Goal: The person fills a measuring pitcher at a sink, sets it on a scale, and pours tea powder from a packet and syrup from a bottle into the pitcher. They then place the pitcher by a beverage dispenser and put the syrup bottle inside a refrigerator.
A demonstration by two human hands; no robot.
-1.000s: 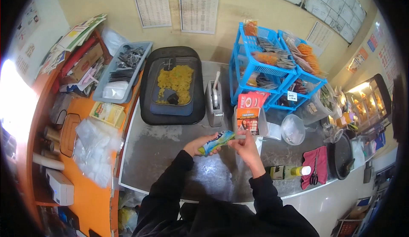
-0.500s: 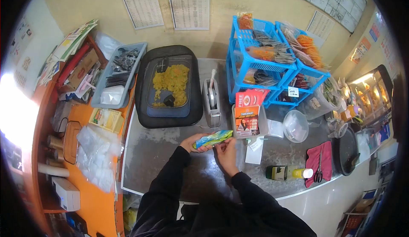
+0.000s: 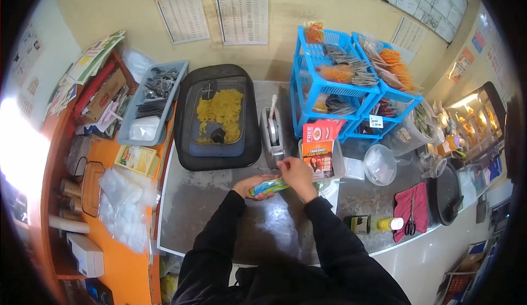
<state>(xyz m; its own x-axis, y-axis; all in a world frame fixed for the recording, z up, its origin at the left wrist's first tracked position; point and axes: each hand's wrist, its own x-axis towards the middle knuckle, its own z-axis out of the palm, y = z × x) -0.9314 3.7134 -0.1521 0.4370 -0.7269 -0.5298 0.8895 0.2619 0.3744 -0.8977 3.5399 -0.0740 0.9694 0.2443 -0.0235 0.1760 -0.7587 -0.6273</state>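
Observation:
My left hand is closed around a folded plastic packet in blue, green and yellow, held low over the counter. My right hand is raised just right of the packet, its thumb and fingers pinched together at the front end of a grey tape dispenser. Whatever lies between those fingertips is too small to make out. Right beside that hand stands a container of orange and red leaflets, partly covered by it.
Left of the dispenser, a black tray bears a tub of yellow food. Blue stacked baskets hold packets at the back. Farther right are a clear bowl, a bottle with a white cap, and scissors on a pink cloth.
My right hand has left the packet and moved up and slightly right to the tape dispenser's front end. My left hand keeps the packet, which sits slightly lower in view.

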